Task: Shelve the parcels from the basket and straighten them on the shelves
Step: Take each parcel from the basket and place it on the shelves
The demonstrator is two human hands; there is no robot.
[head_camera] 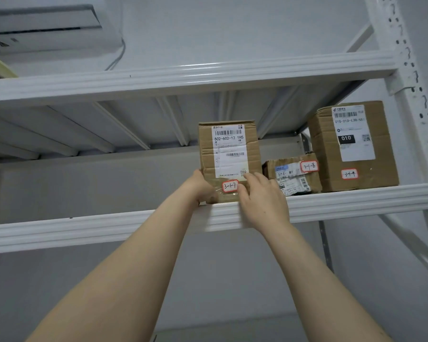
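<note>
Hands reach up to a white metal shelf (356, 198), where an upright cardboard parcel (229, 154) stands at the front edge, its printed shipping label facing out. Left hand (200, 187) cups the parcel's lower left corner, the thumb lying up along the left edge and the other fingers mostly hidden against the box, so the grip on that side reads as a grasp. Right hand (262, 201) is laid against the lower right of the front face, fingers (253, 180) slightly curled and spread, the tips touching the cardboard just right of a red-bordered tag (230, 185) marked 3-1-7; the hand presses on the box and does not wrap around it. Both bare forearms rise from the bottom of the frame toward the parcel.

To the right on the same shelf lies a low, crumpled parcel (294, 177) tagged 3-1-8, just beside the held box. Beyond it, a taller carton (353, 146) tagged 3-1-9 stands near the perforated upright post (410, 77). An empty-looking upper shelf beam (158, 80) spans above, and an air conditioner (47, 28) hangs on the wall at upper left.
</note>
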